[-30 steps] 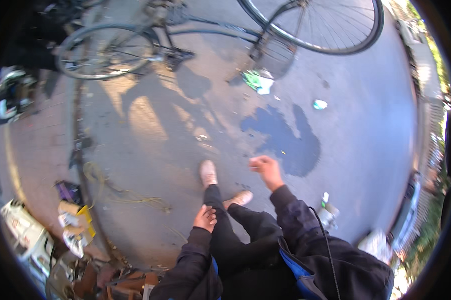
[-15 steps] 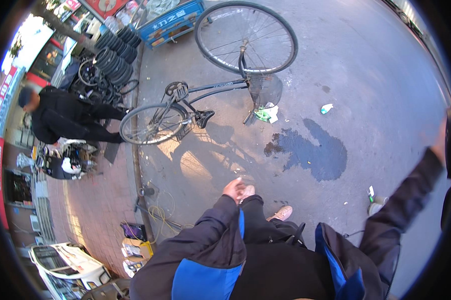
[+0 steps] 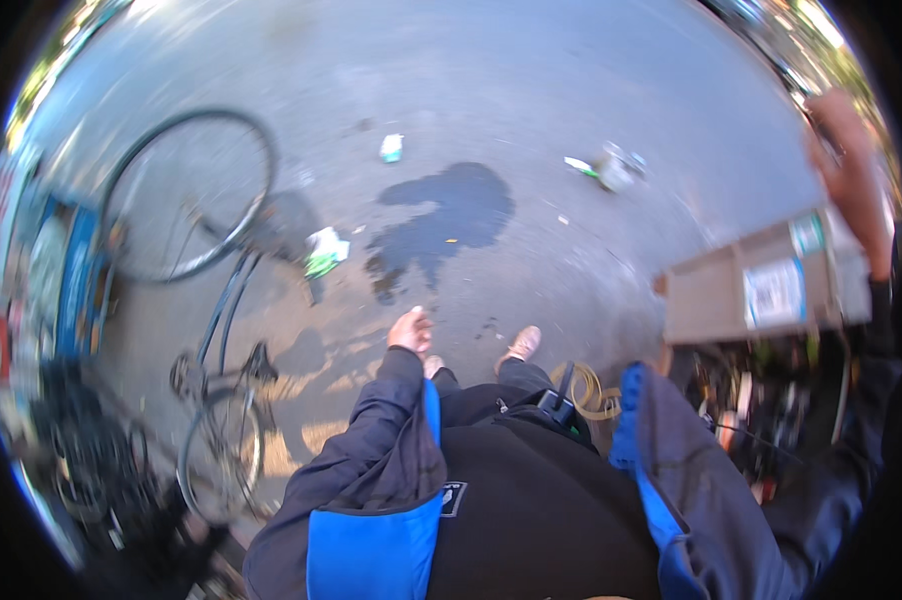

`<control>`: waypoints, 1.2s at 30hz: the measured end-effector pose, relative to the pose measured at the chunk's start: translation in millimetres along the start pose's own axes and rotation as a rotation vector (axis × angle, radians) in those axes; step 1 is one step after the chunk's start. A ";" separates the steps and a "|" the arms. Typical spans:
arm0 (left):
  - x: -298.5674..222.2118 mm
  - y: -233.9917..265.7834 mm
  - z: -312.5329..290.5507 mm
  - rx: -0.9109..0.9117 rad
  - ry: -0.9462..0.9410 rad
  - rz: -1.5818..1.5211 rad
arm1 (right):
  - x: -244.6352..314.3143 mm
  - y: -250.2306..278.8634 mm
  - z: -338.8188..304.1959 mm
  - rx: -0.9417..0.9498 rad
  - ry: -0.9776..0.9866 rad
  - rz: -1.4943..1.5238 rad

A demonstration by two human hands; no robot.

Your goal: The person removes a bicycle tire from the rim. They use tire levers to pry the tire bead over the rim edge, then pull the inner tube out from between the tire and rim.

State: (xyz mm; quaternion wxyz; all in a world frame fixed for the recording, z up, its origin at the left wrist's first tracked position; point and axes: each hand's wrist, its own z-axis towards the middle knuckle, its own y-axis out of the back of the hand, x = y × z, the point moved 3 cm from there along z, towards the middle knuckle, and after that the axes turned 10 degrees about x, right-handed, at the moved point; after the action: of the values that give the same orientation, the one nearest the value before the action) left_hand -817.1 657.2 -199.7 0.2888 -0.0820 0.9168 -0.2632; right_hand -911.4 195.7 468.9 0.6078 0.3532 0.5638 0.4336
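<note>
My left hand [image 3: 411, 331] hangs in front of my body, above my shoes, with loosely bent fingers and nothing visible in it. My right hand [image 3: 851, 165] is raised at the far right, beyond a grey-brown box [image 3: 706, 300] with a white label. Motion smears its fingers, and whether they hold anything is unclear. A bicycle [image 3: 233, 300] stands or lies to the left, out of reach of both hands; its large front wheel is toward the far side.
A dark wet patch [image 3: 451, 215] stains the pavement ahead, with scattered litter [image 3: 326, 252] around it. Coiled yellowish hose [image 3: 596, 392] lies by the box. Under the box are cluttered tools or parts [image 3: 761, 410]. A blue cart [image 3: 76, 270] and dark tyres [image 3: 76, 440] stand left.
My view has swung to the right, so the bicycle now appears farther left. The box and the hose have come into view. My right hand shows more fully; my left still hangs low.
</note>
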 end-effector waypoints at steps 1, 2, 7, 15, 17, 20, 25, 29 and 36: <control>6.5 1.5 6.5 0.015 0.050 0.017 | 3.5 -25.7 -57.5 0.127 -0.135 -0.028; 12.2 1.5 12.3 0.037 0.082 0.016 | 17.3 -54.2 -124.0 0.234 -0.288 0.012; 34.8 -3.6 21.7 0.081 0.224 0.226 | 191.5 -176.4 -430.4 1.406 -0.379 0.889; 43.7 -32.2 5.6 0.014 0.332 0.418 | 487.7 -247.7 -580.4 1.126 -1.173 1.688; 48.4 -56.3 7.9 0.052 0.338 0.503 | 519.6 -255.4 -579.9 1.033 -1.267 1.730; 53.2 -98.9 17.2 0.144 0.297 0.568 | 532.8 -265.6 -574.9 0.932 -1.364 1.766; 82.3 -165.6 28.5 0.239 0.377 0.669 | 482.5 -294.1 -587.4 0.837 -1.403 1.652; 122.3 -221.5 19.6 0.271 0.298 0.854 | 428.6 -305.5 -596.5 0.520 -1.738 1.655; 278.1 -378.4 -21.1 1.307 0.649 1.440 | 341.7 -289.5 -542.4 -0.012 -1.980 1.473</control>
State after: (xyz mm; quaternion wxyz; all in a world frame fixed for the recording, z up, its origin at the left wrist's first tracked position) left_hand -1057.8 261.4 -119.7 0.1046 0.7363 0.4598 -0.4853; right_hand -1416.0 371.1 11.2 0.3852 0.7597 -0.4750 0.2210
